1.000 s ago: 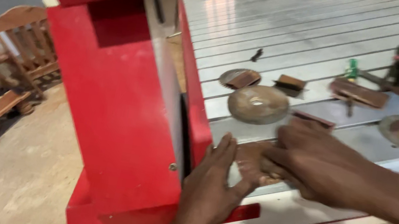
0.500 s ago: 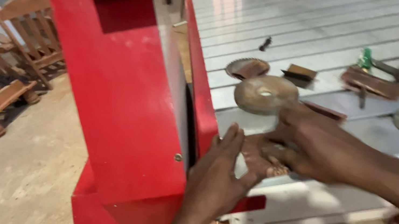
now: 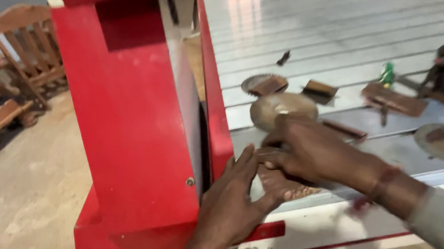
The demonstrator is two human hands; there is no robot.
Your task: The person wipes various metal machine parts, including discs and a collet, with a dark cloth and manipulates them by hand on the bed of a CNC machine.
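left hand (image 3: 232, 202) spread flat at the worktop's (image 3: 335, 35) near-left edge; right hand (image 3: 305, 151) pinching a toothed disc (image 3: 284, 185).

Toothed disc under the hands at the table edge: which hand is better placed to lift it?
Probably right. The right hand already lies over the toothed disc, fingers curled at its rim. The left hand is pressed flat against the red frame beside it.

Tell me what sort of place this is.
Most likely a woodworking or furniture workshop: a red machine with a grooved metal table, toothed saw blades lying on it, and unfinished wooden chairs stacked on the concrete floor.
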